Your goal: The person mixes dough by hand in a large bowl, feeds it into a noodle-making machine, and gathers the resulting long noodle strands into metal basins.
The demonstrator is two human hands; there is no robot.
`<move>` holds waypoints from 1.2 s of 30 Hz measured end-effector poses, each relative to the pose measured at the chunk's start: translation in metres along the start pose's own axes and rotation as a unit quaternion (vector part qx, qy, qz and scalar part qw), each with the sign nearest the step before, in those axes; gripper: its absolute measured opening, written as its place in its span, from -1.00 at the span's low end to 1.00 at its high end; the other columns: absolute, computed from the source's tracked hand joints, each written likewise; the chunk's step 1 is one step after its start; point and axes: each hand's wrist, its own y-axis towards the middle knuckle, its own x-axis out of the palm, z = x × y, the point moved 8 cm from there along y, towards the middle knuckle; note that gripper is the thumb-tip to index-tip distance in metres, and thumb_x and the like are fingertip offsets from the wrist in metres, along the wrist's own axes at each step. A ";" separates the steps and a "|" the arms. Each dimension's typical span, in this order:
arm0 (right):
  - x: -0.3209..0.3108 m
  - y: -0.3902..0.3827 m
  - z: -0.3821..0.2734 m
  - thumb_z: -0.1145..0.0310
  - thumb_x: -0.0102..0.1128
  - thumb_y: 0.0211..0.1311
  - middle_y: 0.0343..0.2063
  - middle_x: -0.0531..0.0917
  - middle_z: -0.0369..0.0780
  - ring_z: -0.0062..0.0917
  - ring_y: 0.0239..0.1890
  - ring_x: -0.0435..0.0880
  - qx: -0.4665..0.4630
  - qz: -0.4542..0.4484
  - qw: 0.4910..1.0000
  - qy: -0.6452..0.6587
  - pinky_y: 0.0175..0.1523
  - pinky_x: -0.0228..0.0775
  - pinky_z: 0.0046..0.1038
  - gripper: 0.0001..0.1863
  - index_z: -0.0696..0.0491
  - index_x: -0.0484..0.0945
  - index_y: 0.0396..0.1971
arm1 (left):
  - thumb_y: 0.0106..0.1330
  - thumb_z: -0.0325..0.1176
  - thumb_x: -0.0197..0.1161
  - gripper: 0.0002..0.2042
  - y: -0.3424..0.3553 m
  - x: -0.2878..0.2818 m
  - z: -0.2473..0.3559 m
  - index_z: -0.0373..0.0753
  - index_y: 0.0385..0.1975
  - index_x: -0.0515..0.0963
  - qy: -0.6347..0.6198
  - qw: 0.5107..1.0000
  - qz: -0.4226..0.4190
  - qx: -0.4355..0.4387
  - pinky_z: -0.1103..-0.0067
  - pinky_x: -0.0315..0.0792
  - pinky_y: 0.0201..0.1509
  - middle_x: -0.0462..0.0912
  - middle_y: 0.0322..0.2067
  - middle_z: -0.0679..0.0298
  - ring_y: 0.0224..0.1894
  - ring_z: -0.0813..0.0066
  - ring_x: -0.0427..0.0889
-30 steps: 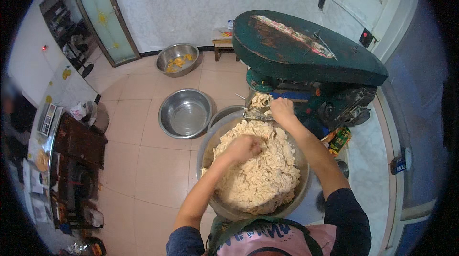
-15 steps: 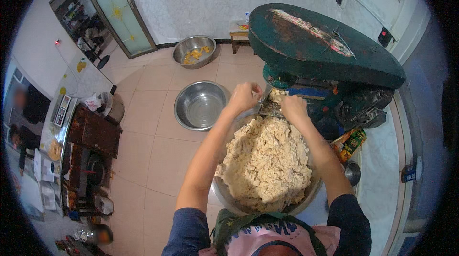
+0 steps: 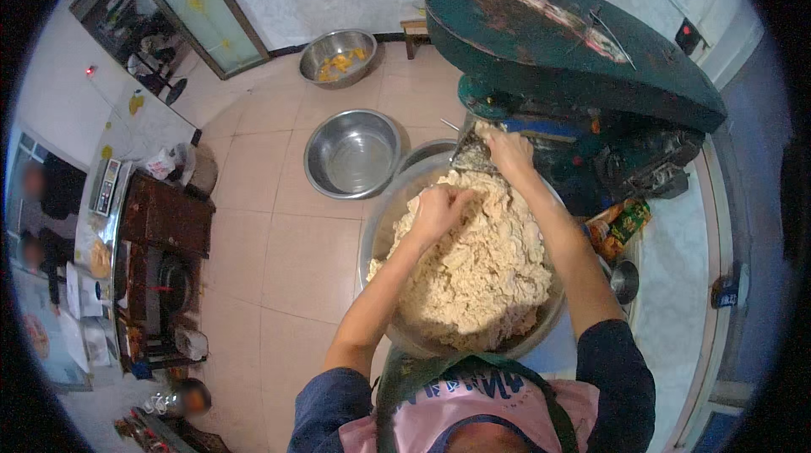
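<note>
A large metal bowl point(image 3: 372, 259) full of pale crumbly dough point(image 3: 473, 275) sits directly before me. My left hand point(image 3: 443, 208) is in the upper part of the dough, fingers curled and closed on it. My right hand point(image 3: 511, 153) is higher, at the small metal tray point(image 3: 473, 159) of a green, rust-marked machine point(image 3: 541, 30); its fingers are bent over bits of dough there, and what they grip is partly hidden.
An empty steel basin point(image 3: 351, 153) and another holding yellow pieces point(image 3: 336, 60) stand on the floor. At left are a stained counter unit point(image 3: 169, 216) with a scale point(image 3: 106, 187) and blurred people point(image 3: 51, 225). A coloured bag point(image 3: 621, 225) lies right of the bowl.
My left hand rose from the dough to the tray, then came back down into the dough. My right hand stayed at the tray, shifting slightly as the view moved.
</note>
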 end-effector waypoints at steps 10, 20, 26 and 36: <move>-0.051 -0.134 0.029 0.32 0.11 0.25 -0.56 0.65 -0.11 -0.46 -0.71 0.53 -0.033 0.070 0.984 0.158 -0.56 0.34 -0.45 -0.64 0.02 0.49 0.05 | -0.10 0.47 0.07 0.03 0.000 0.069 -0.066 -0.07 0.34 0.03 0.285 0.927 -0.173 -0.171 0.19 0.15 0.27 0.18 0.22 -0.16 0.24 -0.15 0.21; 0.003 -0.275 0.085 0.42 0.20 0.14 -0.37 0.66 -0.11 -0.46 -0.47 0.63 0.016 0.025 0.993 0.118 -0.34 0.43 -0.46 -0.61 -0.02 0.52 0.02 | 0.01 -0.14 0.19 -0.55 -0.067 0.071 -0.026 -0.20 -0.08 0.48 0.253 0.953 -0.155 -0.057 0.26 0.44 -0.12 0.53 -0.37 0.01 -0.24 0.09 0.50; 0.000 -0.282 0.093 0.41 0.14 0.20 -0.16 0.64 -0.08 -0.32 -0.20 0.67 0.072 -0.013 0.981 0.178 -0.13 0.47 -0.45 -0.64 0.05 0.49 0.03 | 0.01 -0.19 0.32 -0.56 -0.167 0.062 0.019 -0.11 -0.06 0.54 0.134 0.982 -0.114 0.073 0.34 0.38 -0.02 0.47 -0.23 0.08 -0.10 0.18 0.41; 0.009 -0.290 0.090 0.47 0.05 0.23 -0.02 0.57 -0.10 -0.33 -0.05 0.61 0.075 -0.020 0.968 0.238 0.00 0.45 -0.35 -0.60 0.07 0.44 0.10 | -0.08 -0.05 0.42 0.02 -0.172 -0.037 -0.048 -0.19 0.36 -0.09 0.489 0.801 -0.345 0.035 0.21 0.04 0.33 0.05 0.25 -0.25 0.30 -0.12 0.08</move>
